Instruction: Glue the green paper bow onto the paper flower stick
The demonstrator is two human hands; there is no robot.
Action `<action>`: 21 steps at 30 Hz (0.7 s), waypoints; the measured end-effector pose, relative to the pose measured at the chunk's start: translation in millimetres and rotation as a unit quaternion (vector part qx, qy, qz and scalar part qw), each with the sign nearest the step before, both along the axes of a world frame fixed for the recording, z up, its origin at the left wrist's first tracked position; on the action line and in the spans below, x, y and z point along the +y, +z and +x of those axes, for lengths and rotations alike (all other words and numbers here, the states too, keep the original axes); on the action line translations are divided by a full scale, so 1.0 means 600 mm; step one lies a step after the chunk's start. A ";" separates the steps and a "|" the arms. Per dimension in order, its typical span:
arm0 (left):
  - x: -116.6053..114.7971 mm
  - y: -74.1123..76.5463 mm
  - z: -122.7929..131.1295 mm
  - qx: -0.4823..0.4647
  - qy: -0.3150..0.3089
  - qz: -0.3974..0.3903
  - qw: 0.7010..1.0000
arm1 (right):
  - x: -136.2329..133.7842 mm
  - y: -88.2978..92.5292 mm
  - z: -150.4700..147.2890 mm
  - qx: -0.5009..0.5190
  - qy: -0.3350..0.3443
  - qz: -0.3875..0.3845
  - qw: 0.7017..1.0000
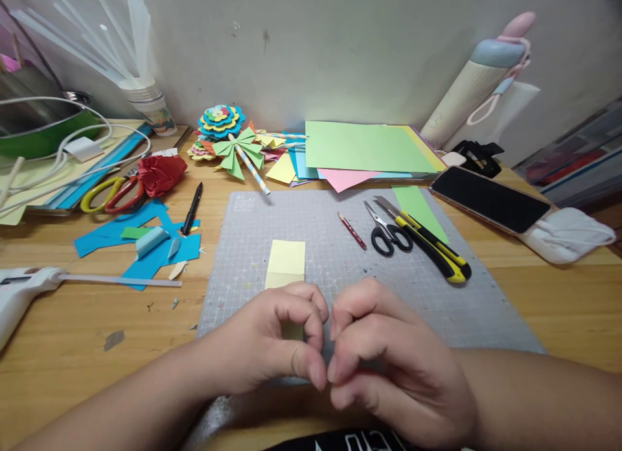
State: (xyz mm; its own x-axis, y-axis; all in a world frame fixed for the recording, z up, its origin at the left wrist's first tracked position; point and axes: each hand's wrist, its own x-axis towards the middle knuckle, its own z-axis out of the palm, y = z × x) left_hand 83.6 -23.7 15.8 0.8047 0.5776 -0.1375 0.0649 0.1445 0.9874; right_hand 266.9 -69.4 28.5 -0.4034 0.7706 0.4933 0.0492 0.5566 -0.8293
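Note:
Over the near edge of a grey cutting mat, my left hand and my right hand meet fingertip to fingertip. The fingers of both are curled, with thumbs pressed in close. Whatever may be between the fingertips is too small or hidden to make out. A pale yellow paper strip with a crease lies on the mat just beyond my left hand, which covers its lower part. Beyond my right hand are a short dark red pencil, black-handled scissors and a yellow-and-black utility knife.
Blue paper scraps, a black pen and a glue gun lie left. Paper flowers and coloured sheets line the wall. A phone and a white case sit right.

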 end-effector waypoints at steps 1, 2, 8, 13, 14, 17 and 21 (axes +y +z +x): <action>0.000 -0.001 0.000 -0.001 0.000 0.001 1.000 | 0.000 -0.001 0.000 0.000 -0.001 0.000 1.000; 0.000 -0.001 0.000 -0.003 0.001 0.002 1.000 | 0.000 -0.003 0.000 0.001 -0.002 0.000 1.000; -0.003 -0.004 -0.001 -0.005 0.001 0.009 1.000 | -0.002 -0.007 -0.001 0.012 0.010 -0.032 0.999; -0.003 0.000 0.002 0.027 0.010 0.043 0.999 | 0.002 -0.008 0.001 -0.007 0.049 -0.057 0.997; -0.002 0.000 0.003 0.035 0.011 0.046 0.998 | 0.003 -0.009 0.001 -0.011 0.054 -0.060 0.997; -0.003 -0.002 0.003 0.037 0.015 0.040 0.998 | 0.003 -0.012 0.003 -0.014 0.060 -0.067 0.996; -0.004 -0.007 0.001 0.004 0.017 0.024 1.000 | 0.002 -0.015 0.002 -0.001 0.052 -0.066 0.996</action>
State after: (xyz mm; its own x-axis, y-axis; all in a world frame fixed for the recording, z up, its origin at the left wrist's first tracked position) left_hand 84.3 -26.2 11.8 0.7837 0.6104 -0.1152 0.0683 0.0998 0.9927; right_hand 268.1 -68.1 19.4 -0.4863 0.7827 0.3885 -0.0009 0.4442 -0.8959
